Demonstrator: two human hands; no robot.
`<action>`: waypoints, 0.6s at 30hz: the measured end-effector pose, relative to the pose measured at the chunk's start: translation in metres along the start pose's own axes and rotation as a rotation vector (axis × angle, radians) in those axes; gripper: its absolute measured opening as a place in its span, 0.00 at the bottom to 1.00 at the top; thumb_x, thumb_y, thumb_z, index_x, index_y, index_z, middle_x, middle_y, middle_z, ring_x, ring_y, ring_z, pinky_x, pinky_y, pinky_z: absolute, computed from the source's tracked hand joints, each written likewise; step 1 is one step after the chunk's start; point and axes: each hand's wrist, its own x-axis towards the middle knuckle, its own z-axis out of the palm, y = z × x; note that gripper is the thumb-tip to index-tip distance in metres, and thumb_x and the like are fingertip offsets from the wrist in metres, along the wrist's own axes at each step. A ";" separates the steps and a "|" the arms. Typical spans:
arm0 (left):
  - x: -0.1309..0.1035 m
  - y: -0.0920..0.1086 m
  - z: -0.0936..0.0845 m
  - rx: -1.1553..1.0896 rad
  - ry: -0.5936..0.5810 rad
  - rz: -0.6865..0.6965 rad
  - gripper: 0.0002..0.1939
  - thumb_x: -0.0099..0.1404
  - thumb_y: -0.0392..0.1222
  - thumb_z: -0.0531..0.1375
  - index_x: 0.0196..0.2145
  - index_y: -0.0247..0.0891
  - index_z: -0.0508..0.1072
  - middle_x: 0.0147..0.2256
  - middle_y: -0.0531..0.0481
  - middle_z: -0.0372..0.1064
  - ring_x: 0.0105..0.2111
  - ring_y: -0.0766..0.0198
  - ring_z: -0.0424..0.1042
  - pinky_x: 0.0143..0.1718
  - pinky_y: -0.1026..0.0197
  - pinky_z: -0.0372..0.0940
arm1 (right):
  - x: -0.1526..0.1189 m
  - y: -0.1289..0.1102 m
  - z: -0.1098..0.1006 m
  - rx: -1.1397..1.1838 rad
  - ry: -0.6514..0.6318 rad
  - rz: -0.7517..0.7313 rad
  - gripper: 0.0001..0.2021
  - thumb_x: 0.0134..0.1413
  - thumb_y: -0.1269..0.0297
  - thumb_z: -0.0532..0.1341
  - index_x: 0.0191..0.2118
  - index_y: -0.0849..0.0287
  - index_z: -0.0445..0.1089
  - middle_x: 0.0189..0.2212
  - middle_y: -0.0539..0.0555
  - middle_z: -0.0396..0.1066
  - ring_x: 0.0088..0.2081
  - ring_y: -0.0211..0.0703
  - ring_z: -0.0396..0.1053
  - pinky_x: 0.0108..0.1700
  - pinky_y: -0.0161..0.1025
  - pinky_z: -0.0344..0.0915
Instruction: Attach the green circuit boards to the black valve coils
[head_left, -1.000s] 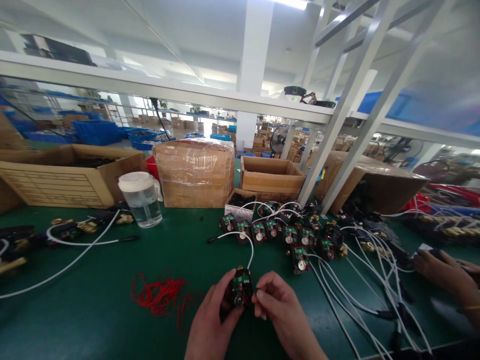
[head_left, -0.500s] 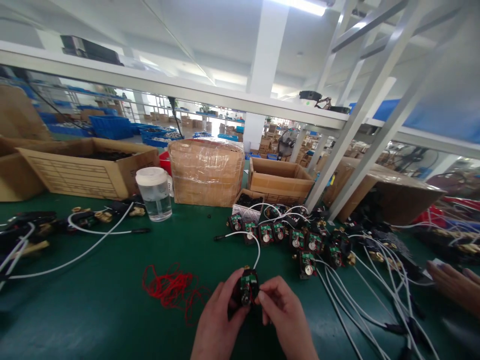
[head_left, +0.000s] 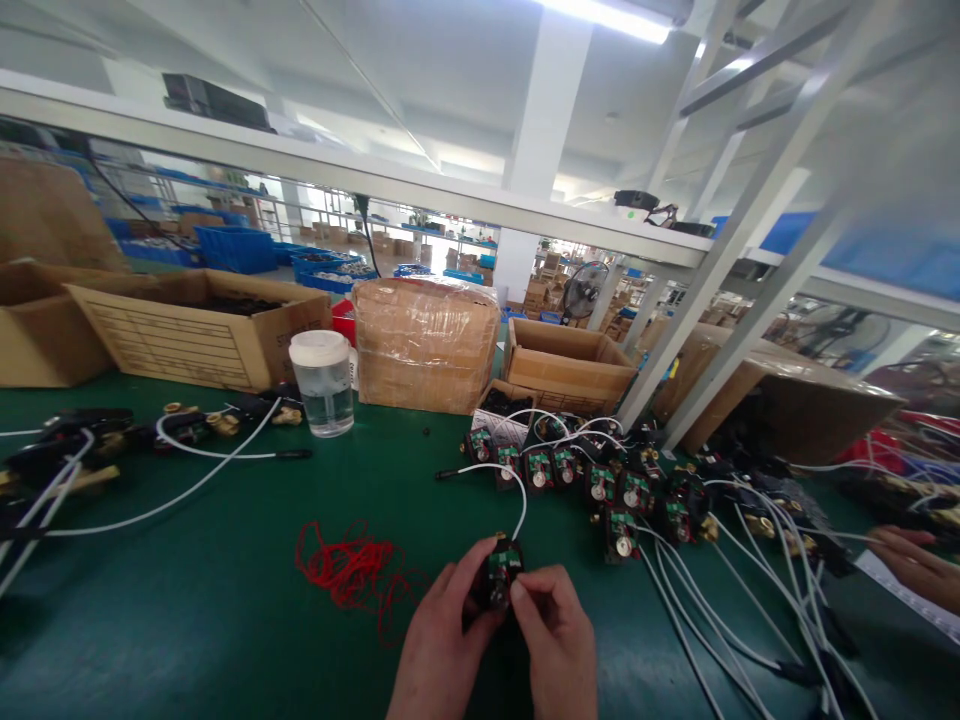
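Observation:
My left hand [head_left: 447,632] is closed around a black housing [head_left: 501,574] with a green circuit board showing on its upper face. A white cable [head_left: 520,497] runs from the far side of this housing and ends in a black plug on the table. At the housing's right edge, the thumb and fingers of my right hand [head_left: 556,632] are pinched together. Whatever is between those fingertips is hidden. A loose tangle of red wires [head_left: 352,565] lies left of my hands. Several similar housings with green boards [head_left: 600,482] stand beyond my right hand.
A lidded water jug [head_left: 322,385] stands at the back left. Cardboard boxes [head_left: 427,345] line the rear of the green table [head_left: 225,620]. White cables [head_left: 697,610] spread across the right side. Another person's hand [head_left: 919,570] is at the far right by a white strip.
The view has turned slightly, so the scene sits further right. My right fingers have drawn in against the housing's edge. More of the white strip shows by the other person's hand.

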 end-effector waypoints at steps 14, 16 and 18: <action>-0.001 0.008 -0.003 0.031 -0.024 -0.026 0.32 0.58 0.36 0.57 0.60 0.50 0.69 0.47 0.52 0.75 0.35 0.62 0.73 0.45 0.59 0.67 | -0.007 -0.002 0.027 -0.002 0.247 -0.002 0.13 0.57 0.51 0.64 0.31 0.56 0.69 0.29 0.48 0.68 0.32 0.43 0.68 0.36 0.38 0.66; -0.002 0.009 -0.003 0.035 -0.018 -0.016 0.31 0.59 0.37 0.57 0.61 0.50 0.68 0.48 0.51 0.75 0.36 0.62 0.74 0.46 0.59 0.68 | -0.007 -0.004 0.022 0.017 0.187 0.019 0.13 0.57 0.51 0.63 0.32 0.56 0.69 0.29 0.49 0.69 0.32 0.43 0.68 0.37 0.38 0.67; -0.003 0.009 -0.002 0.044 -0.004 -0.003 0.31 0.59 0.38 0.56 0.61 0.50 0.67 0.50 0.51 0.74 0.37 0.61 0.74 0.47 0.58 0.68 | -0.005 -0.003 0.013 0.041 0.120 0.047 0.13 0.59 0.51 0.62 0.34 0.56 0.70 0.30 0.49 0.70 0.32 0.43 0.68 0.37 0.38 0.67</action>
